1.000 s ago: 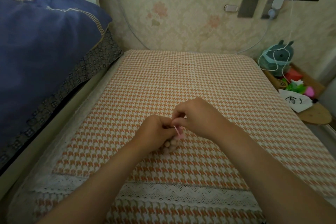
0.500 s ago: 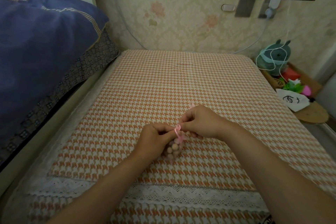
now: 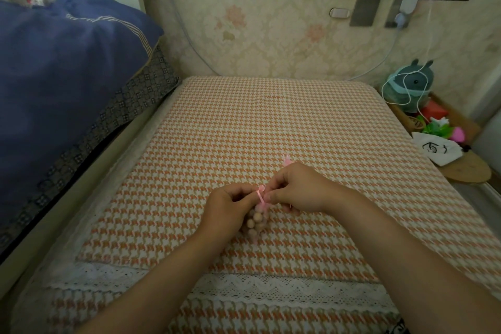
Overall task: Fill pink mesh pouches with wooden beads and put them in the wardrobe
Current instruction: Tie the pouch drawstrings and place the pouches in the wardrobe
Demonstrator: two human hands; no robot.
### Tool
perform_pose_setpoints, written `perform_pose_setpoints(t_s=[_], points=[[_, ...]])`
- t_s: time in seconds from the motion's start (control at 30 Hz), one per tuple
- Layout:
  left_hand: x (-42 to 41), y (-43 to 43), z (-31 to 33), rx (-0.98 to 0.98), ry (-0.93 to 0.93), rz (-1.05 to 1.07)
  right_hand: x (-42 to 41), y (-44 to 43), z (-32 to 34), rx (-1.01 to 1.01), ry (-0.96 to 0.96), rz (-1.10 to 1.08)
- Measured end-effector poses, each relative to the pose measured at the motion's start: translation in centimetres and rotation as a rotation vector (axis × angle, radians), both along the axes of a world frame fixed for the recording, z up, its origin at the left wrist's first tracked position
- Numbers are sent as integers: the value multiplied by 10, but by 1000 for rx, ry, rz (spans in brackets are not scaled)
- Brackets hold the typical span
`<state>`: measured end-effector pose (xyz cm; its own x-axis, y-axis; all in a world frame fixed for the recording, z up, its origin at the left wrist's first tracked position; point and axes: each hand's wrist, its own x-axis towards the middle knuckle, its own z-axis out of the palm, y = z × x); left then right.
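Observation:
A pink mesh pouch (image 3: 256, 221) full of round wooden beads hangs between my two hands, just above the orange houndstooth cloth (image 3: 271, 122). My left hand (image 3: 226, 211) grips the pouch at its neck from the left. My right hand (image 3: 296, 188) pinches the thin pink ribbon (image 3: 260, 194) at the pouch's mouth. A bit of pink material (image 3: 286, 161) sticks out behind my right hand. No wardrobe is in view.
A blue quilt (image 3: 62, 84) over a patterned blanket lies on the bed at left. At the right edge a low wooden stand (image 3: 467, 173) holds a teal plush toy (image 3: 409, 87), a white cable, a white cloth bag (image 3: 437, 149) and colourful small items. A wallpapered wall stands behind.
My hands have drawn slightly apart and the ribbon is now pulled out at the pouch's mouth. The bead-filled pouch hangs lower and shows more under my left hand.

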<state>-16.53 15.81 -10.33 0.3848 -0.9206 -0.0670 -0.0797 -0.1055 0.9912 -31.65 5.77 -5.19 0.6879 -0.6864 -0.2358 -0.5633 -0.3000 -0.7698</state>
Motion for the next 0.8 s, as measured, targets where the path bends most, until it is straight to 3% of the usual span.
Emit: perform_pose_setpoints(t_s=[0.17, 0.37, 0.6, 0.8], points=[[6, 2, 1, 17, -2, -20, 12, 12, -11, -101, -21, -106], [23, -4, 0, 57, -207, -80, 22, 12, -20, -291, -13, -143], [27, -3, 0, 128, -155, -92, 28, 23, -28, -492, -132, -123], [28, -2, 3, 173, -4, -19, 33, 28, -34, -598, -188, -103]])
